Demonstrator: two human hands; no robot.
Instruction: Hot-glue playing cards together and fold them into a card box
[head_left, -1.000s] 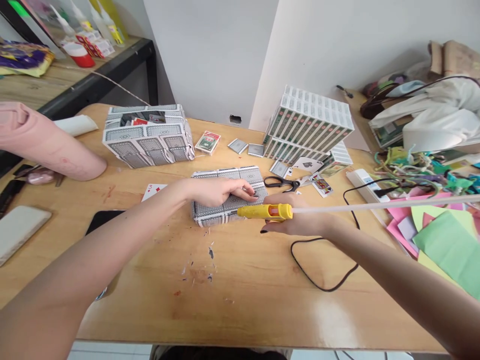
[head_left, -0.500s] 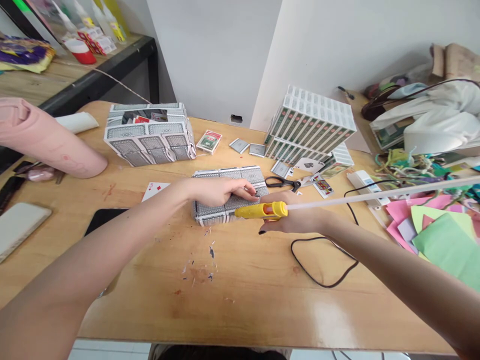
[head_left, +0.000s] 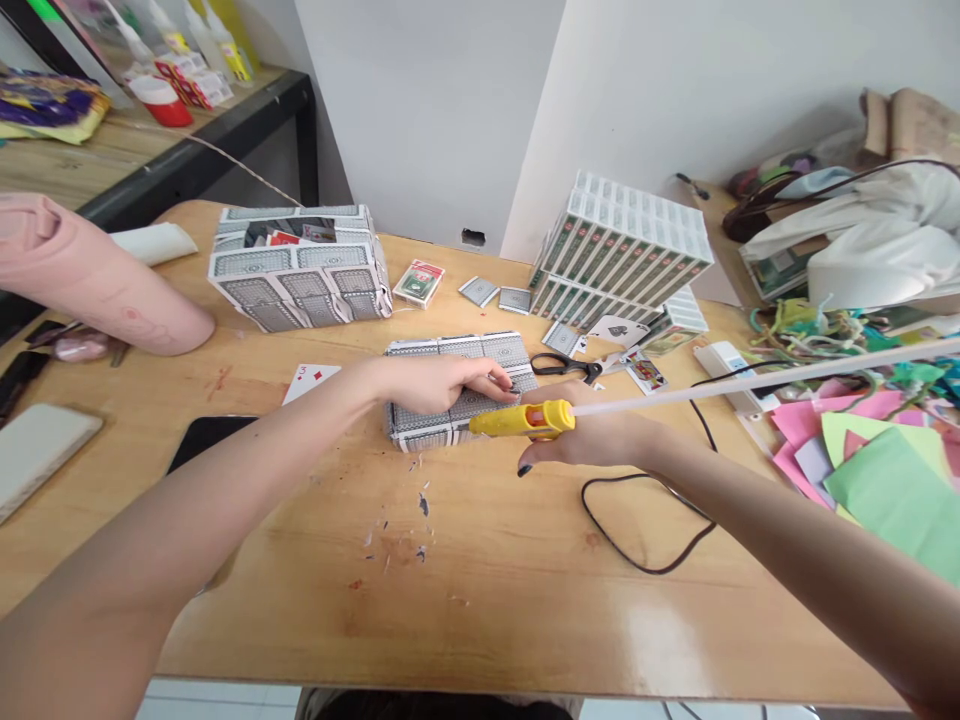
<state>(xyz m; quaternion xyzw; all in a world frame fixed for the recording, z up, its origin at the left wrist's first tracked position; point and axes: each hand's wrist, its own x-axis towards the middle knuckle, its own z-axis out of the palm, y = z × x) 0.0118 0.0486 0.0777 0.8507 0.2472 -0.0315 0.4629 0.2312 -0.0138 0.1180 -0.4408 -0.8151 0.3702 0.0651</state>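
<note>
Wooden table point(head_left: 510, 570); left hand point(head_left: 439, 384) on card-covered box point(head_left: 465, 408), grip unclear; right hand point(head_left: 582, 438) clasping yellow glue gun point(head_left: 517, 421)

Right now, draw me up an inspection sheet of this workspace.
Surface: wooden table, with reddish marks and small dark scraps.
Things at hand: card-covered box; yellow glue gun with a long glue stick.
Clutter: scissors, loose cards, coloured paper and a pink roll.
Hands: left hand rests on the box; right hand grips the glue gun.
Cables: black cable looped on the table's right side.
Surroundings: pale wall behind; side bench with bottles at far left.
</note>
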